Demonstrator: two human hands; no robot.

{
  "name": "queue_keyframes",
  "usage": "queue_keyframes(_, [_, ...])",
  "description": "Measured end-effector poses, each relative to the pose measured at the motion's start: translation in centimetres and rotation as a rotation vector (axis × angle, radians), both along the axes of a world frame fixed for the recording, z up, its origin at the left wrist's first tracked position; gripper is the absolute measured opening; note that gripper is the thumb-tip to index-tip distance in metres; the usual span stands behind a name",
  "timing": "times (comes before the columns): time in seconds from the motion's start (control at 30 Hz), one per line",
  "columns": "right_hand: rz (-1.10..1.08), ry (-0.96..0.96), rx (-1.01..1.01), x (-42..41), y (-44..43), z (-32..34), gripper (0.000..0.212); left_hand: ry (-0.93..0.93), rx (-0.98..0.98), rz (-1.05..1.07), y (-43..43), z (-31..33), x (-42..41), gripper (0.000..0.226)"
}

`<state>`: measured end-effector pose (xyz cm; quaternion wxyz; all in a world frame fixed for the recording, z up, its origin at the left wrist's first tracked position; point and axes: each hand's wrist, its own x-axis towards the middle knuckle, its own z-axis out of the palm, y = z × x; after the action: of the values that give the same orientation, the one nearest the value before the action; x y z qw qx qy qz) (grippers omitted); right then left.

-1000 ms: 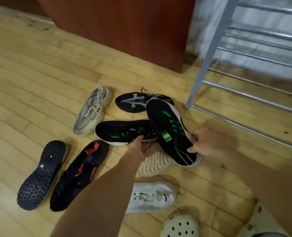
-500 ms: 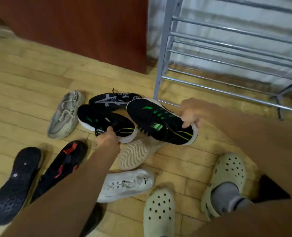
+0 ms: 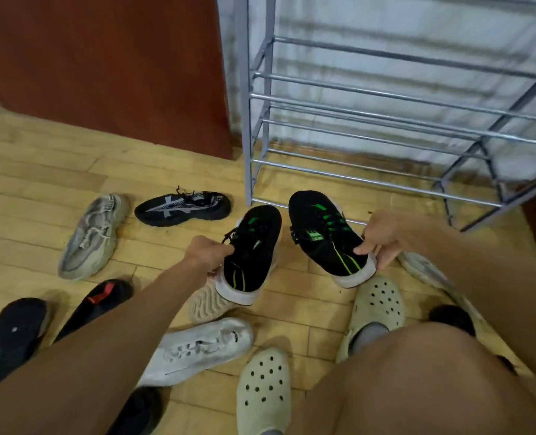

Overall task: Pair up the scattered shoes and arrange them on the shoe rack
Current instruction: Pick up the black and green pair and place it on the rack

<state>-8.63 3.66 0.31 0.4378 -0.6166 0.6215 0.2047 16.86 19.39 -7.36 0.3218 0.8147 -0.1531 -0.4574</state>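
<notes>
Both hands are loaded: the left hand grips one black-and-green sneaker at its collar, and the right hand pinches the matching sneaker by the heel. Toes face the shoe rack just ahead, evidently paired for shelving. Unsorted shoes lie around on the floor.

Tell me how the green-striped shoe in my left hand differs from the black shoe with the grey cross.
The green-striped shoe has green marks and a white sole; the cross shoe has a grey cross and a dark sole. The left hand grips the green-striped shoe, toe toward the rack; the cross shoe lies untouched on the floor, toe pointing left. Both are black lace-up sneakers.
</notes>
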Motion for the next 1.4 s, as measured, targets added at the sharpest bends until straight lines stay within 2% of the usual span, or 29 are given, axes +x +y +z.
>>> queue_keyframes(0.2, [-0.348, -0.211, 0.000, -2.1, -2.4, -4.8, 0.037, 0.120, -0.072, -0.017, -5.6, -1.4, -3.4, 0.011])
queue_keyframes(0.27, [-0.446, -0.289, -0.043, -2.2, -3.4, -6.7, 0.035, 0.136, -0.104, 0.008, -7.9, -2.4, -3.7, 0.021])
queue_keyframes(0.37, [-0.611, -0.403, -0.046, -2.0, -5.4, -9.3, 0.026, 0.124, -0.150, 0.048, -11.9, -3.6, -3.4, 0.024])
queue_keyframes(0.53, [-0.610, -0.450, -0.129, -1.1, -10.0, -13.3, 0.009, 0.071, -0.221, 0.079, -18.2, -6.3, -1.8, 0.025])
queue_keyframes(0.7, [-0.639, -0.547, -0.119, 0.5, -13.3, -16.4, 0.009, 0.061, -0.236, 0.068, -22.6, -9.1, -0.6, 0.029])
queue_keyframes(0.83, [-0.653, -0.599, -0.126, 2.6, -13.8, -18.1, 0.024, -0.019, -0.209, 0.045, -24.4, -10.5, 0.0, 0.022])
queue_keyframes(1.0, [-0.678, -0.618, -0.109, 4.8, -13.3, -19.4, 0.037, -0.117, -0.185, -0.003, -24.5, -10.8, 0.2, 0.030])
queue_keyframes(1.07, [-0.665, -0.585, -0.087, 4.9, -13.0, -19.4, 0.040, -0.105, -0.166, -0.031, -24.1, -10.1, -0.1, 0.037])
queue_keyframes(1.2, [-0.465, -0.401, -0.117, 5.0, -11.5, -17.7, 0.043, -0.100, -0.153, -0.169, -22.3, -7.7, -0.8, 0.043])
queue_keyframes(1.3, [-0.331, -0.321, -0.268, 5.8, -9.8, -15.0, 0.044, -0.141, -0.093, -0.325, -19.8, -6.0, -0.6, 0.035])
queue_keyframes(1.4, [-0.065, -0.293, -0.348, 6.9, -8.0, -11.3, 0.041, -0.112, -0.074, -0.400, -16.8, -4.5, 0.2, 0.027])
